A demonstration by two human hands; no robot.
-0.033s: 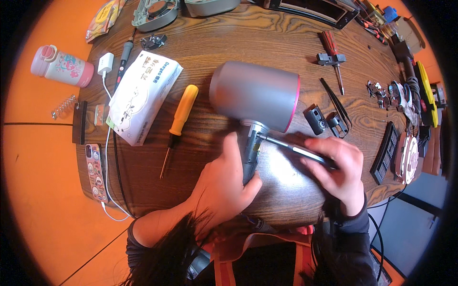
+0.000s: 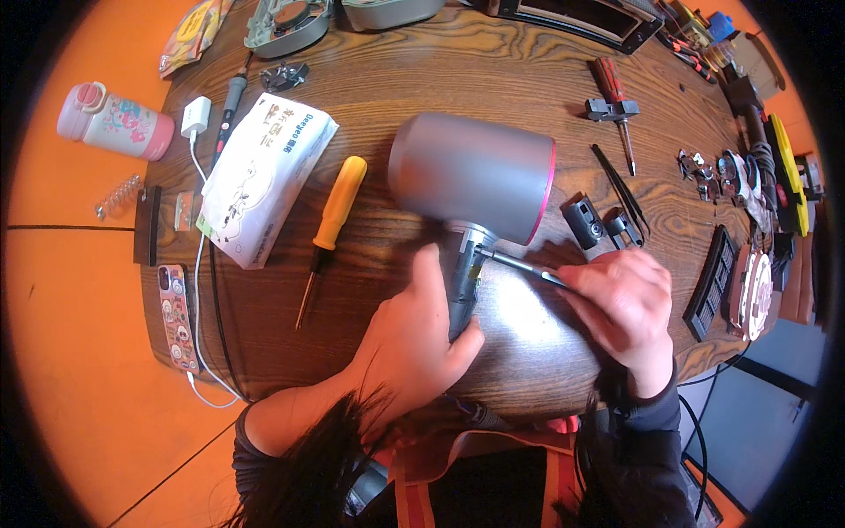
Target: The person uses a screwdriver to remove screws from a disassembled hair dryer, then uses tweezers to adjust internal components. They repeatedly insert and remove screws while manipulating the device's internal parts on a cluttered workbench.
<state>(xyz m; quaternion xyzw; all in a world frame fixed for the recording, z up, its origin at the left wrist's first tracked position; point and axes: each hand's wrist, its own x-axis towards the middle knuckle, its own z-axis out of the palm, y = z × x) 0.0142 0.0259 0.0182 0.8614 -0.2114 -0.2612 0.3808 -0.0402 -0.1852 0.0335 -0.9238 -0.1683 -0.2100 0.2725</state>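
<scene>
A grey hair dryer [image 2: 471, 176] with a pink rim lies on the wooden table, its head pointing away from me. My left hand [image 2: 414, 330] is wrapped round its dark handle [image 2: 459, 286], where the outer cover is off and inner parts show. In my right hand [image 2: 620, 304] is a slim screwdriver [image 2: 526, 267], gripped by its handle, which the fingers mostly hide. Its tip meets the side of the handle just below the head. Left of the dryer lies a yellow-handled screwdriver [image 2: 339, 207].
A white tissue pack [image 2: 264, 180] and a phone [image 2: 179, 317] with cables lie at the left. On the right are black tweezers [image 2: 620, 185], two small black parts [image 2: 583, 222], a red screwdriver [image 2: 607, 79] and a black grille [image 2: 709, 282]. Grey casings [image 2: 290, 26] stand at the back.
The fingers of my right hand have curled further round the screwdriver's handle, covering more of it. My left hand keeps its grip, and the hair dryer has hardly shifted.
</scene>
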